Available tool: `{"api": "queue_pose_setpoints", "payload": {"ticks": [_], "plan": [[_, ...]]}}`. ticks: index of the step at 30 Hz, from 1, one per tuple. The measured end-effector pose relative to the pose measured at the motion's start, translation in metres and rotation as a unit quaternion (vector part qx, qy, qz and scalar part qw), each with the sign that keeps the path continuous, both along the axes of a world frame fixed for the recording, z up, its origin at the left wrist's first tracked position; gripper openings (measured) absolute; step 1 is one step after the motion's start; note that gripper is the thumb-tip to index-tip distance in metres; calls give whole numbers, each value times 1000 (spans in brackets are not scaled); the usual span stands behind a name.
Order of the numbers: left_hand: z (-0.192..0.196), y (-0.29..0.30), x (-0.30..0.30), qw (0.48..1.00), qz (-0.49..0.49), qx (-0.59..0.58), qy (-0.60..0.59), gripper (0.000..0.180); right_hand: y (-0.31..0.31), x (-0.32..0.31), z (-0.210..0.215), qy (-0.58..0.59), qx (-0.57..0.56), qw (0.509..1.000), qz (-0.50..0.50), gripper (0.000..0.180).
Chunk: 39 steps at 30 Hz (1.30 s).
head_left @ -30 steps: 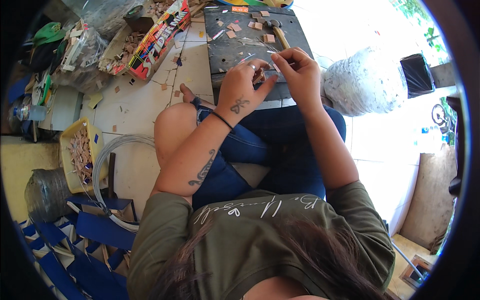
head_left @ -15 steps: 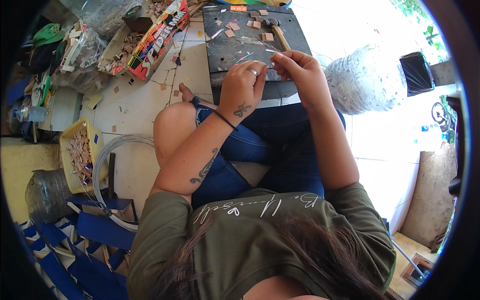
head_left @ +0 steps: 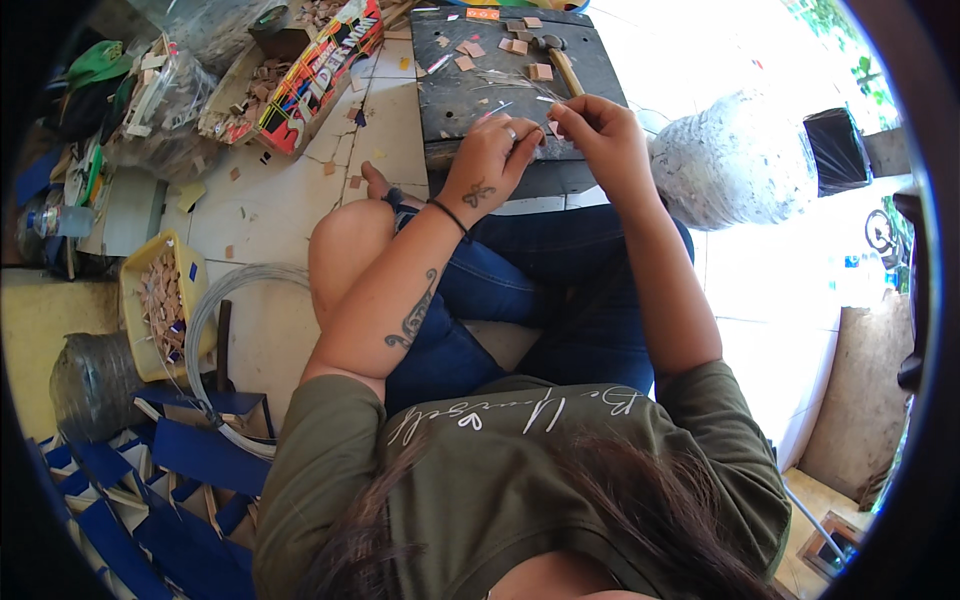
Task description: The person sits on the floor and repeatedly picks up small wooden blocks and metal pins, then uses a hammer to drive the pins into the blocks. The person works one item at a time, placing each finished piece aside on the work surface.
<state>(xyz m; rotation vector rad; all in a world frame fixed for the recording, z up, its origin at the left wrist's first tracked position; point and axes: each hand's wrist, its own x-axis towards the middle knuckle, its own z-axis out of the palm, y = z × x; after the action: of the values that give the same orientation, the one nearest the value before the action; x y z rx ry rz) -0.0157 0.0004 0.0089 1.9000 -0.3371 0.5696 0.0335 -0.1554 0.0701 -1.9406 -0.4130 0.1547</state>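
Both my hands are raised over the near edge of a low black bench (head_left: 455, 110), fingertips almost meeting. My left hand (head_left: 493, 152), with a ring on one finger, is closed in a pinch; whatever it holds is hidden by the fingers. My right hand (head_left: 607, 135) pinches thumb against forefinger, on something too small to make out. Just beyond the fingers, thin wire pieces (head_left: 508, 84) lie on the bench. Farther back rest a hammer (head_left: 566, 72) with a wooden handle and several small square wooden pieces (head_left: 540, 72).
To the left stand an open carton (head_left: 318, 85) and a yellow basin (head_left: 197, 270) of wooden pieces. A coil of wire (head_left: 215, 300) lies by blue-topped wooden parts (head_left: 200, 455). A stuffed clear plastic sack (head_left: 735, 165) stands right of the bench.
My fingertips have shifted slightly while staying pinched close together. The whole view has moved a little, and the objects on the bench lie as before.
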Motion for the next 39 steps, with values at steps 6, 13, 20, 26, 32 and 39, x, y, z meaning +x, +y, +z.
{"api": "queue_pose_setpoints", "payload": {"ticks": [6,13,20,26,32,39], "plan": [[-6,6,7,984,94,137,-58,12,8,4,-8,-232,-100,967,-26,17],[-9,12,10,987,73,144,-24,13,12,6,-8,-291,-115,949,38,14],[-4,10,11,993,79,83,0,7,17,11,-5,-379,-160,907,87,12],[-2,6,17,996,56,67,-36,8,-5,9,-14,-322,-203,924,-16,21],[-3,6,14,996,50,51,-57,7,-50,13,-45,-288,-454,836,-112,38],[-5,6,15,994,45,57,-80,6,-64,13,-21,45,-156,983,-82,30]]}}
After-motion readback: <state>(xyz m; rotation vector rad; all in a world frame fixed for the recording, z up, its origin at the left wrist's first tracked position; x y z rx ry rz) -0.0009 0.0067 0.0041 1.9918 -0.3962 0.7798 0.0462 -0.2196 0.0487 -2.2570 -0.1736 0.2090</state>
